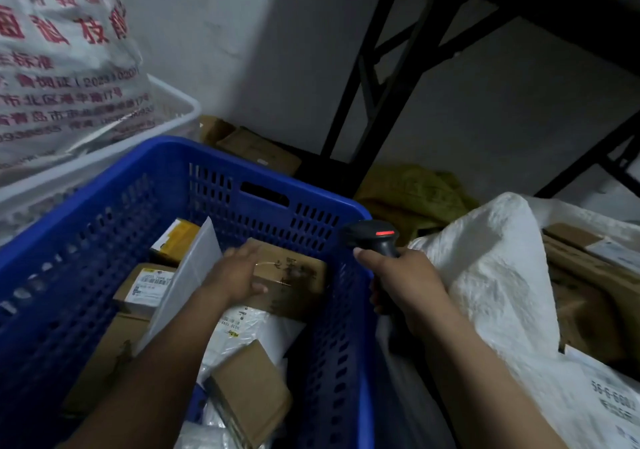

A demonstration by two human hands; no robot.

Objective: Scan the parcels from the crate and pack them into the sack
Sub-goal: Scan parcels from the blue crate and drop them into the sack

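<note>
- Fingers [367, 255] of right hand [407, 284] wrapped round the handle of a black scanner [379, 239], held over the near right rim of the blue crate [263, 162]; red light lit on its head.
- Left hand [239, 275] lies on top of a brown box [294, 277] inside the crate. Left fingers [238, 252] reach over its far-left edge, thumb along the near side; cannot tell whether they actually grip it.
- Box top has dark handwritten marks, unreadable.
- Other parcels in the crate: white flat mailer [192, 272] leaning just left of the hand, labelled box [149, 287] (print blurred), yellow-and-white box [180, 237], white poly bag [256, 336] with label, small brown box [252, 391].
- White sack [502, 275] open just right of the crate, cartons inside.
- Printed bag [59, 67] far left: red Chinese text, "(2023)" legible.
</note>
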